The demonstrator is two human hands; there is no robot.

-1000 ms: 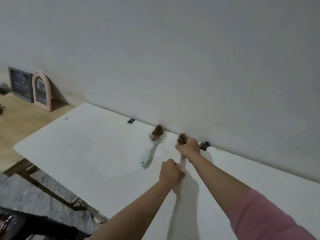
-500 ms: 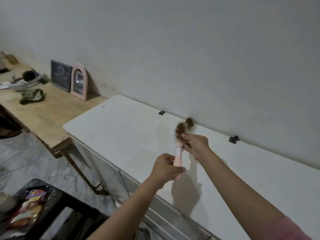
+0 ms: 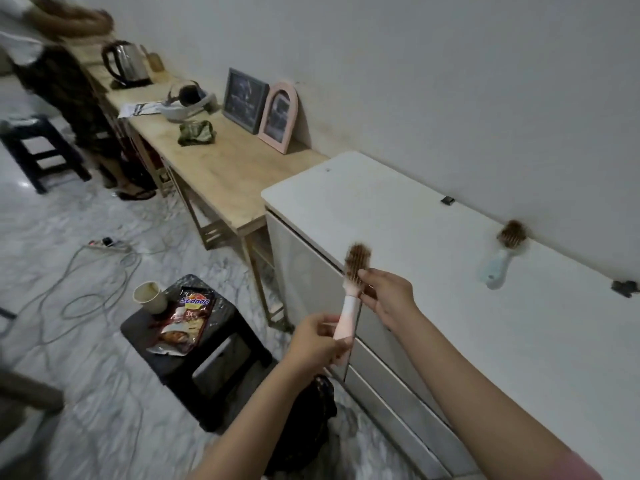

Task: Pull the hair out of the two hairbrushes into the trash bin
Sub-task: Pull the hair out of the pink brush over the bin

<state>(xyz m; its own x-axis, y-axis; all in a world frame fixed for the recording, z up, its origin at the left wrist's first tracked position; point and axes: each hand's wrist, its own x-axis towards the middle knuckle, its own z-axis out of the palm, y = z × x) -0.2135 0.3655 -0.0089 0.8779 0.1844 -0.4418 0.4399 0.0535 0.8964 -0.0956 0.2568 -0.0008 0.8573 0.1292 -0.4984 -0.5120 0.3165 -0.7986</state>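
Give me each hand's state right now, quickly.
Left hand: closed, gripping the pink hairbrush by its handle.
Right hand: fingers pinching at the brush head's base; whether they hold hair cannot be told.

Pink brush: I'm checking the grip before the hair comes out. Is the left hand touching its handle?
Touching. The head view shows the left hand with fingers curled round the pink brush at its handle's lower end.

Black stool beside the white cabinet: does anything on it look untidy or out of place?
Yes. An opened noodle packet lies crumpled on the black stool, its torn end overhanging the front edge, beside a used-looking cup.
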